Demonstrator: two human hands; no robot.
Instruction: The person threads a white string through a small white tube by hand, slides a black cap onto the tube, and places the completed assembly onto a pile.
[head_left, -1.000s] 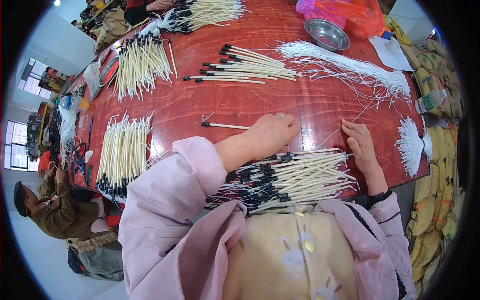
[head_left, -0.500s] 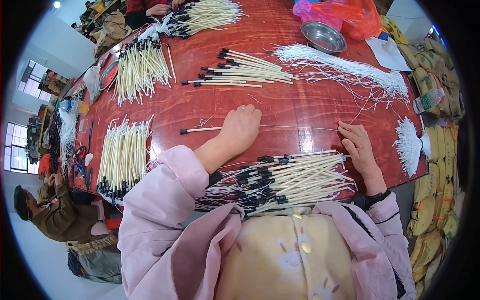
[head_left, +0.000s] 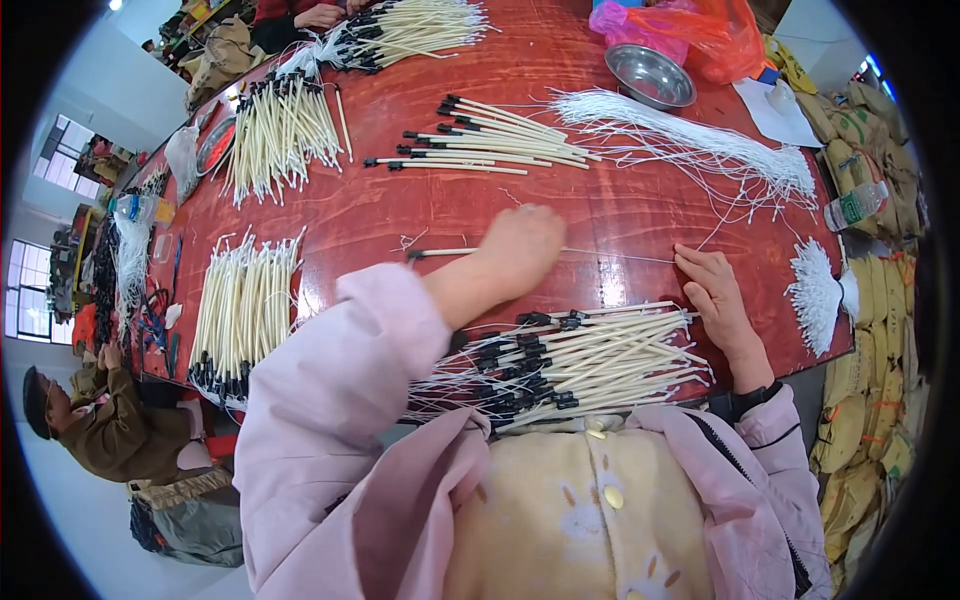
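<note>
My left hand (head_left: 522,250), slightly blurred, is closed over a thin cream stick (head_left: 450,252) with a black end, which points left just above the red tabletop. From that hand a white string (head_left: 620,257) runs straight across to my right hand (head_left: 715,292). The thumb and fingers of my right hand pinch the string near the right side, and its other part slants up toward a loose bundle of white strings (head_left: 700,140). Right below both hands lies a pile of black-ended cream sticks (head_left: 610,360), strings trailing left from it.
Beyond my hands lies a small group of sticks (head_left: 490,140); two bundles (head_left: 245,310) (head_left: 290,135) sit at left. A metal bowl (head_left: 650,76) and plastic bags (head_left: 690,35) stand far right. A tied white tuft (head_left: 820,295) is at the right edge. Co-workers (head_left: 120,410) sit nearby.
My left hand has slid to the right along the line of the string, and the stick has moved right with it. My right hand has stayed in place.
</note>
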